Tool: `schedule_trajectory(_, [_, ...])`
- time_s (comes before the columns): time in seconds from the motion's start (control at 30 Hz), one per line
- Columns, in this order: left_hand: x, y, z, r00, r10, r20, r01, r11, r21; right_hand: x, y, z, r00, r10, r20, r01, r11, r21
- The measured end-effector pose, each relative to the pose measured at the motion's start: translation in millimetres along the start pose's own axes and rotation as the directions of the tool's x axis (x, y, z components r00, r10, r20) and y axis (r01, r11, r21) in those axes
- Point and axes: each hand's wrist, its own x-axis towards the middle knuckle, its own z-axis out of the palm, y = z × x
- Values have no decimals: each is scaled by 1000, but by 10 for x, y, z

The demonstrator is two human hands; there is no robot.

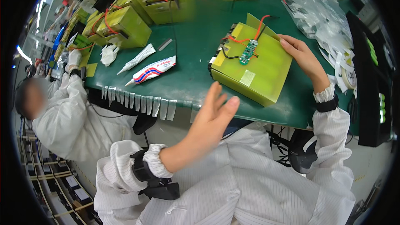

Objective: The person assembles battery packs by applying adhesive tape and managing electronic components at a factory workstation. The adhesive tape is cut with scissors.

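Observation:
A yellow-green, board-wrapped battery pack point(271, 66) sits on the green table in front of me. On its top lies a small green circuit board point(248, 52) with red and black wires, and a piece of clear tape point(247, 78) is stuck nearer the front. A yellow-green flap point(260, 26) stands up at the pack's far edge. My right hand point(303, 56) grips the pack's far right corner beside this flap, its fingertips partly hidden. Just off the near left edge of the pack, my left hand point(210, 118) is in the air, empty, with fingers apart.
Several tape strips point(150, 105) hang from the table's front edge. Left lie two glue tubes point(156, 70) and a crumpled white tissue or glove point(109, 55). More packs point(125, 27) stand behind. Plastic bags point(310, 6) and a tape roll point(349, 77) lie right. A co-worker point(75, 116) sits left.

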Motion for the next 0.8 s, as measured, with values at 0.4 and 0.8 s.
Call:
schedule_trajectory(0.4, [705, -70, 11, 998, -56, -33, 50, 987, -154, -456, 121, 391, 985, -88, -149, 95, 995, 40])
schedule_trajectory(0.8, [1512, 282, -710, 939, 339, -61, -180, 635, 752, -1029, 3, 1015, 936, -276, -220, 236, 952, -194])
